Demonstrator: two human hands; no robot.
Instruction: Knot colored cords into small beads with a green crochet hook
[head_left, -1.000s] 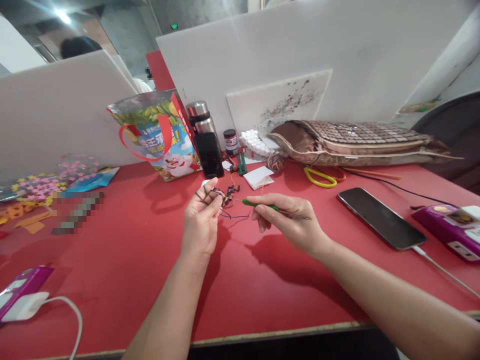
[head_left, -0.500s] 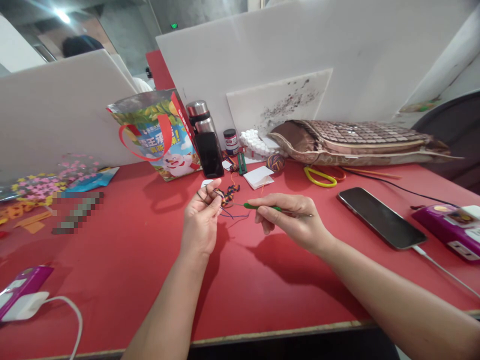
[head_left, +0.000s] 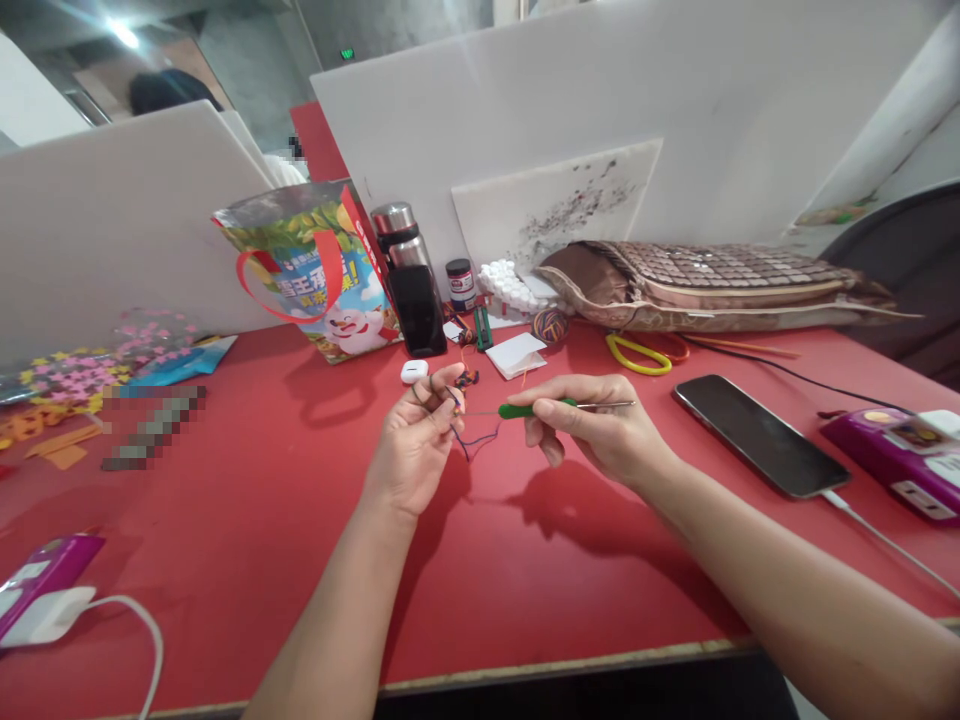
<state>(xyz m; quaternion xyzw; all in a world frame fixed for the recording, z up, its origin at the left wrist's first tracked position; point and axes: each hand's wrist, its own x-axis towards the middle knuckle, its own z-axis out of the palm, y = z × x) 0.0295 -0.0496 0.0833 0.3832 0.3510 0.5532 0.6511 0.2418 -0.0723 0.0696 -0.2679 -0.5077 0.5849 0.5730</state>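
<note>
Above the red table (head_left: 300, 560), my left hand (head_left: 421, 432) pinches a small piece of dark multicoloured crochet work (head_left: 466, 380), mostly hidden by the fingers. Yarn is looped over its fingers. My right hand (head_left: 592, 415) is closed round the green handle of a crochet hook (head_left: 517, 410). The hook's thin metal shaft points left and reaches the work at my left fingertips; its tip is too small to make out. A loose dark blue yarn end (head_left: 466, 445) dangles below the work. Behind lies a ball of multicoloured yarn (head_left: 550, 326).
Behind my hands stand a white earbud case (head_left: 414, 371), a dark phone (head_left: 418, 310) upright against a flask (head_left: 395, 218), and a printed bag (head_left: 315, 270). Folded white paper (head_left: 516, 355) and yellow-handled scissors (head_left: 639, 355) lie further right. A charging phone (head_left: 761, 433) and purple power bank (head_left: 892, 465) sit at right.
Both hands have shifted slightly right. The crochet piece has turned and shows less beyond my left fingers. The earbud case behind is more exposed.
</note>
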